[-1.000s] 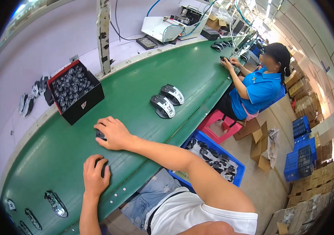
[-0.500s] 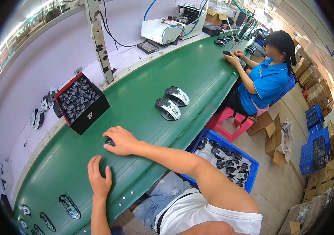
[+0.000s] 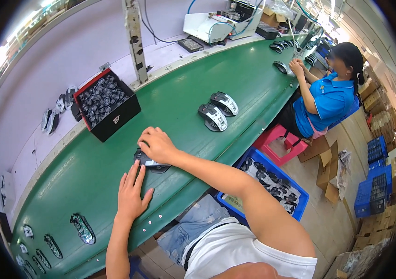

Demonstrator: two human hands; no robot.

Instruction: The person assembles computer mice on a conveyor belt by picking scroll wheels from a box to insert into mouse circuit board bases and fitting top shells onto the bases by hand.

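A black and silver computer mouse (image 3: 158, 169) lies on the green belt in front of me, largely covered by my hands. My right hand (image 3: 157, 145) rests over its far side with curled fingers gripping it. Against its left end, the fingertips of my left hand (image 3: 134, 194) touch it; those fingers are stretched out and the thumb stands apart. Two similar mice, one silver and black mouse (image 3: 213, 116) and another mouse (image 3: 224, 103), sit side by side farther right. To the left lies an opened mouse part (image 3: 82, 228) with a circuit board showing.
A black box (image 3: 119, 116) with a red rim holds many small round dark parts beyond my hands. Several mouse pieces (image 3: 53, 245) lie far left. A blue crate (image 3: 304, 197) of mouse parts stands right, below the belt. A co-worker (image 3: 330, 100) in blue sits farther along.
The view has shifted, so the belt's contents sit differently. A mouse now shows beneath my hands, and my left hand has come up to touch it. The co-worker's mouse now lies on the belt.
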